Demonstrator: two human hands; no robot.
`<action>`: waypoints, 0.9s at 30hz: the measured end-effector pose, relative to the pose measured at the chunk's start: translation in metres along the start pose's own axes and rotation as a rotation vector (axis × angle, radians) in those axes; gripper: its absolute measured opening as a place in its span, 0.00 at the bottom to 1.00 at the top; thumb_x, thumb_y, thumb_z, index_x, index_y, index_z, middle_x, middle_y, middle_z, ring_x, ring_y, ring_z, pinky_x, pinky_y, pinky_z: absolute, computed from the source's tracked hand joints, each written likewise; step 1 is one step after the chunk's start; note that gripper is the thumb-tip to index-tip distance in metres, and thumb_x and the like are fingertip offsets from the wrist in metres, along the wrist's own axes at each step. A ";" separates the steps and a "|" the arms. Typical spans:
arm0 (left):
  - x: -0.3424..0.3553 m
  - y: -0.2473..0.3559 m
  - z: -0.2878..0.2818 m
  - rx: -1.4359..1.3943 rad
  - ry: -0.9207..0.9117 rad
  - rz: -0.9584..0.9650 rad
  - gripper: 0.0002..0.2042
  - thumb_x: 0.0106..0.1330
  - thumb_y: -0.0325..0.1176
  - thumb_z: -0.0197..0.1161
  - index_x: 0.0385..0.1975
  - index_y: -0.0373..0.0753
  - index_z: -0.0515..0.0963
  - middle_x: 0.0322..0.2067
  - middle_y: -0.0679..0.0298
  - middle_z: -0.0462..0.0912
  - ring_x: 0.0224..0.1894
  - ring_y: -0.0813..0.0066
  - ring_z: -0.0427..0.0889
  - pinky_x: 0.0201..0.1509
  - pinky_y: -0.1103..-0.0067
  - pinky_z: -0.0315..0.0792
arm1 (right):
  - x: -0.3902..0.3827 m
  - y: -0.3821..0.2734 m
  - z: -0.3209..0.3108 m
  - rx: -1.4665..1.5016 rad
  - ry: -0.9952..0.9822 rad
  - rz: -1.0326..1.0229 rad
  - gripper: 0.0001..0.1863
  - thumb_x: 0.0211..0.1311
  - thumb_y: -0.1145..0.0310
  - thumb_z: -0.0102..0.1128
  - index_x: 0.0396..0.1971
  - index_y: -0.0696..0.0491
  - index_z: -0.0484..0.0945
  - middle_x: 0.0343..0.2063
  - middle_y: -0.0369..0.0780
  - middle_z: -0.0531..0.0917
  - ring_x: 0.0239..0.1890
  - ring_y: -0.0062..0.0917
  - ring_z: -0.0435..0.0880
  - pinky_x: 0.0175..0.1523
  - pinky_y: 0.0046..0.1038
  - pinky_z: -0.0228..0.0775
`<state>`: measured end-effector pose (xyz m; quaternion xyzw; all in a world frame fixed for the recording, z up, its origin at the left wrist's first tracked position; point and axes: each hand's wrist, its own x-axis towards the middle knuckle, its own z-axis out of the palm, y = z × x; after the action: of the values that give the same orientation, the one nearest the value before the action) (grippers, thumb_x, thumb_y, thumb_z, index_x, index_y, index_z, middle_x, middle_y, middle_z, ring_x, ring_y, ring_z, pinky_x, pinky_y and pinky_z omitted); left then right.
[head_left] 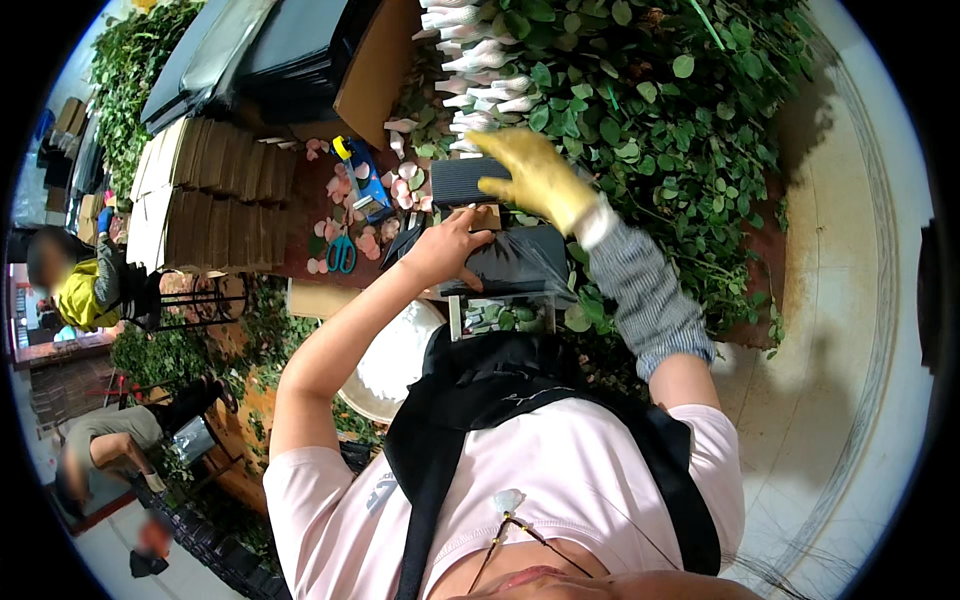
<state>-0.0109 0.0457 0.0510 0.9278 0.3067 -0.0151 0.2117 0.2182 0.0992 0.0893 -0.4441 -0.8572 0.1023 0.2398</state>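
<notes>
Film-wrapped dark bundle [525,258] lies along the near edge of the red-brown tabletop [302,225], under the person's bare left hand [445,250]. Left fingers are spread over the bundle's left end, thumb toward the near edge; whether they press or grip cannot be told. Right hand [540,185], in a yellow glove, has its fingers extended and thumb apart, grasping nothing visible, over the right end of a black corrugated sheet [455,183]. Contact there cannot be confirmed.

Open room is limited: a narrow strip of tabletop shows between the brown cardboard stack [210,190] and the loose pink petals [365,242].

Bundle's long axis runs left to right, roughly parallel to the near edge; the sheet, just beyond it, is aligned likewise.

Leafy stems [650,120] crowd the tabletop toward its right edge, beside the gloved hand. White-sleeved flower heads [480,75], pointing left, block the side beyond the sheet. Left of the sheet lies a blue tape dispenser [372,190]; teal-handled scissors [341,254] lie nearer the near edge.
</notes>
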 end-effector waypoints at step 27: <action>-0.046 0.042 0.074 0.043 0.672 -0.406 0.26 0.56 0.47 0.73 0.52 0.39 0.81 0.61 0.61 0.78 0.65 0.66 0.74 0.76 0.57 0.54 | -0.072 -0.059 -0.042 0.327 -0.243 0.408 0.30 0.68 0.62 0.66 0.68 0.51 0.70 0.39 0.41 0.85 0.37 0.26 0.85 0.46 0.28 0.80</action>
<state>-0.0168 -0.0399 0.0068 0.8057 0.5358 0.2416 0.0729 0.2325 0.0050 0.1257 -0.5473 -0.7447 0.3376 0.1784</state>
